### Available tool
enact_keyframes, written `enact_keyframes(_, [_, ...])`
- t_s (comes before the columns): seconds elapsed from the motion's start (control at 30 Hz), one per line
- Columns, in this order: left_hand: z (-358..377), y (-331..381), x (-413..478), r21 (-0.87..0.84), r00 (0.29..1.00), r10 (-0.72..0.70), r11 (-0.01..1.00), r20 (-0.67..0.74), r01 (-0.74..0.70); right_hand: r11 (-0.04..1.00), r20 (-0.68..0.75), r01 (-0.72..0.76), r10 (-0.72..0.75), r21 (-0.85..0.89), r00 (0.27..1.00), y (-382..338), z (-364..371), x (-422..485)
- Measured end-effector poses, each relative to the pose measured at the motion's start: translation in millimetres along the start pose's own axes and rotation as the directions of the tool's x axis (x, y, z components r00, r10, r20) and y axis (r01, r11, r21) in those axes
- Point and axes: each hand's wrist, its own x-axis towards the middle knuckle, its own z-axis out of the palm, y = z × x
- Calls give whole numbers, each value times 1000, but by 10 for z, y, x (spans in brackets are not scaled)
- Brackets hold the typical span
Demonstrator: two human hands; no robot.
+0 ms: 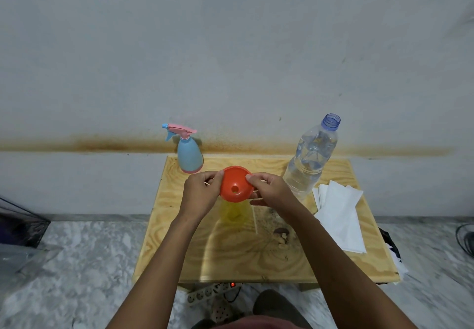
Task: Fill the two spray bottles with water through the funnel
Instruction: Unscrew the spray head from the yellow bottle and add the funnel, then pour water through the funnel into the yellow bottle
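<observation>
Item: orange funnel (234, 184). We hold it by its rim with both hands, the left hand (198, 195) pinching the left edge and the right hand (269, 192) the right edge, fingers (252, 179) closed on the plastic. Its mouth faces up at us, the spout hole showing at the centre, so its long axis runs roughly vertical.

Item: yellow spray bottle (234, 212), translucent, standing on the desk (256, 259) directly beneath the funnel. We judge the coming move to be a straight seating or steadying of the spout in its neck; both hands are equally near.

Item: blue spray bottle (189, 155) with pink trigger head fitted, upright at the far left of the desk, just beyond our left hand.

Item: clear water bottle (311, 154), uncapped, partly full, far right, beside white tissues (338, 213).

Not determinable: whether the spout already sits in the yellow neck, the funnel bowl covers it; the yellow bottle's fill level; where its spray head lies.
</observation>
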Motion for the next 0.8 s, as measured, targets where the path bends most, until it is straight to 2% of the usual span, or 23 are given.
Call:
enact_keyframes(0.17, [42,-16,-35,20,999,6,1000,-32,-5,1000,-63,1,-1,7,998,27,54,28])
enact_keyframes(0.3, [65,-21,-49,23,999,15,1000,-40,-14,995,-98,18,-27,-96,995,58,51,35])
enact_keyframes(0.43, [50,10,-42,22,999,13,1000,-39,-12,984,-122,83,-103,-156,987,57,-31,-14])
enact_keyframes(0.53, [25,97,-12,44,998,56,998,-42,-54,969,-218,141,-185,-202,958,52,-154,-74])
enact_keyframes(0.6, [26,236,17,65,991,114,992,-66,-110,953,-338,186,-261,-240,904,68,-273,-158])
enact_keyframes(0.67, [70,447,36,50,983,170,985,-69,-167,941,-477,217,-320,-258,819,128,-411,-259])
enact_keyframes(0.8, [414,898,48,-12,952,301,954,63,-301,952,-696,197,-306,-234,649,326,-682,-341])
